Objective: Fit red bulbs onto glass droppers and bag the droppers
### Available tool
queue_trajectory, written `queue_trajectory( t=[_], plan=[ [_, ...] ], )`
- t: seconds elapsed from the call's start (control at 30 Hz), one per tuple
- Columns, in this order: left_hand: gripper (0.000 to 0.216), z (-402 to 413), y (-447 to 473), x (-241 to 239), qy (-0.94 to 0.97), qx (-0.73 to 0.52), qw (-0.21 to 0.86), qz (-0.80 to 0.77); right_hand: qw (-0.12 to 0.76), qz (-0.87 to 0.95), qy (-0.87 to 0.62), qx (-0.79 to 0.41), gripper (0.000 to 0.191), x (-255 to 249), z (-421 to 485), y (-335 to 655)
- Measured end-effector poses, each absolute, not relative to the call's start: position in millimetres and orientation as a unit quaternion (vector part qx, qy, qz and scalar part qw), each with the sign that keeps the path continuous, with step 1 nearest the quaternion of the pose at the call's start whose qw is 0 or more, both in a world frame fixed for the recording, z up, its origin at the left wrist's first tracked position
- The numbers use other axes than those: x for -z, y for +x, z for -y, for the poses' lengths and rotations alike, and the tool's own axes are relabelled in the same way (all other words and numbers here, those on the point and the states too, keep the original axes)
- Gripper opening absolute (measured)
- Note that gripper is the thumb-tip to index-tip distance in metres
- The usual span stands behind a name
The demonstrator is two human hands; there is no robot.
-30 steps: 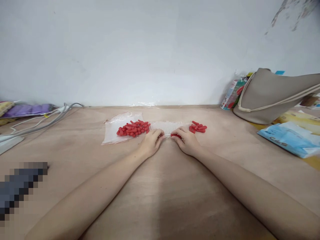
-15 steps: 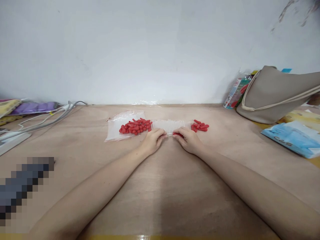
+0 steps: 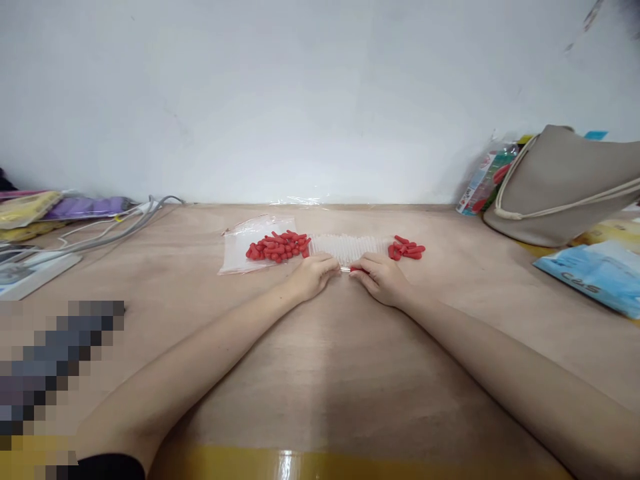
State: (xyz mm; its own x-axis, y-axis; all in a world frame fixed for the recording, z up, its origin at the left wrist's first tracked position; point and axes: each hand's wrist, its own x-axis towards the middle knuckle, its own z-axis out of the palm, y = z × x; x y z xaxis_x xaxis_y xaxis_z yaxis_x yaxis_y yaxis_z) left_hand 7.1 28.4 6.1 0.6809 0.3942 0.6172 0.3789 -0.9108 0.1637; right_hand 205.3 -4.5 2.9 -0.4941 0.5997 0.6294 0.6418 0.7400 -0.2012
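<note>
Here, the left hand (image 3: pixel 317 275) is pinching one slim, clear tube (image 3: pixel 345 269) between its fingers, the right hand (image 3: pixel 384 277) one smooth red bulb (image 3: pixel 354 269) at the tube's end. Beyond the fingers, straight clear tubes (image 3: pixel 350 249), too many to count, are lying side by side; two heaps of red bulbs (image 3: pixel 280 247) are flanking these, one partly covering a plastic bag (image 3: pixel 236 252).

A pale bluish-white wall (image 3: pixel 320 100) fills the far side, faintly scuffed, with dark marks (image 3: pixel 593 15) high at the right (perhaps stains; the corner is too blurred to tell). A brown wood-grained tabletop (image 3: pixel 280 373) meets it, a glossy yellow strip (image 3: pixel 240 463) along the near edge. Light brightens the wall's lower middle; shadow (image 3: pixel 385 400) darkens the near right.
</note>
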Motion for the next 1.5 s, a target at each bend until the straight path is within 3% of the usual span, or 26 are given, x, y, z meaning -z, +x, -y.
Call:
queue_trajectory(
  t=[0.37,0.57,0.77,0.93,1.13,1.5],
  plan=[
    [0.021,-26.0,12.2,-6.4,0.924,-0.302,-0.079,-0.222,0.324,0.863,-0.388,0.021,0.016,-5.6,3.9,202.8],
    [0.020,-26.2,12.2,-5.0,0.900,-0.336,-0.113,-0.253,0.352,0.844,-0.405,-0.018,0.017,-5.6,-2.6,205.5],
    [0.021,-28.9,7.0,-4.8,0.895,-0.334,-0.112,-0.272,0.384,0.833,-0.397,-0.003,0.021,-3.6,-4.3,209.8],
    [0.023,-29.7,6.7,-3.8,0.903,-0.314,-0.112,-0.271,0.354,0.837,-0.411,0.071,0.017,-2.4,-0.8,210.0],
    [0.022,-31.6,7.8,-2.1,0.905,-0.342,-0.097,-0.235,0.375,0.848,-0.374,-0.004,0.015,-4.0,0.9,207.1],
    [0.020,-31.4,8.0,-0.1,0.907,-0.348,-0.086,-0.219,0.355,0.865,-0.354,0.001,0.013,-2.7,-4.7,200.1]
  ],
)
